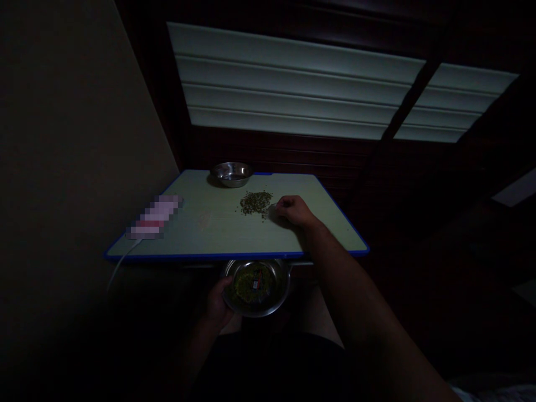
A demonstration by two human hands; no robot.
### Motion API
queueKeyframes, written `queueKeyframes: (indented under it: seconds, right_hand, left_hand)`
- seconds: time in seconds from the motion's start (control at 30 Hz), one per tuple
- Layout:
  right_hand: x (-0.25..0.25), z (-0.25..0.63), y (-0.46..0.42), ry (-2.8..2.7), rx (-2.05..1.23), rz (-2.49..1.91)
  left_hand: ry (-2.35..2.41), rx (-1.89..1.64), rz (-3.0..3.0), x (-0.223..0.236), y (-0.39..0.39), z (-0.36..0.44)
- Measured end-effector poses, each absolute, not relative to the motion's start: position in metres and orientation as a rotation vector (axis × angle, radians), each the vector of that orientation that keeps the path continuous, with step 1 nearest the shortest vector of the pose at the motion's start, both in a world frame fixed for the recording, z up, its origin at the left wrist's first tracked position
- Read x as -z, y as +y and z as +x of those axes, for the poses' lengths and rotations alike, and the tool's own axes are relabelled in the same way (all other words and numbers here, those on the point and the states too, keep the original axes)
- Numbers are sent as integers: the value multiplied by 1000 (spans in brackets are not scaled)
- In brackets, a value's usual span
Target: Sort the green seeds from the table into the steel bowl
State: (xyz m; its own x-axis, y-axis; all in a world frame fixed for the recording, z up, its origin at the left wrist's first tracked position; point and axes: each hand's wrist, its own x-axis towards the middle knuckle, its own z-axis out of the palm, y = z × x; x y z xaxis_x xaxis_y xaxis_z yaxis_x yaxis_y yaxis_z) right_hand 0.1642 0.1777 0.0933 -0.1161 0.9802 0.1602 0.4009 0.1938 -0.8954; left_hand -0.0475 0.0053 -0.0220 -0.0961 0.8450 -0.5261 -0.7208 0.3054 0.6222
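Note:
Just under the table's front edge, my left hand grips the rim of a shiny metal bowl. Inside it lies a greenish mass of small grains with a small dark label with a white patch on it; whether a bag encloses the grains is hard to tell. My right hand rests over the tabletop with its fingers pinched together, at the right side of a loose pile of small brownish-green seeds or beans. Something thin and greyish shows at its fingertips, too dim to name.
The pale table has a blue rim. A second metal bowl stands at its back edge. On the left lies a blurred-out pinkish object with a white cable hanging off the front. A wall and dark slatted doors border the table.

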Motion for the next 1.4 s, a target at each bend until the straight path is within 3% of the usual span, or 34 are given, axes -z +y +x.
queueKeyframes:
  seconds: [0.57, 1.4]
  right_hand:
    - [-93, 164, 177, -1700, -953, -1309]
    - [-89, 164, 181, -1737, -785, -1291]
  left_hand:
    - [1037, -1317, 143, 18, 5, -45]
    - [1037, -1331, 141, 18, 4, -45]
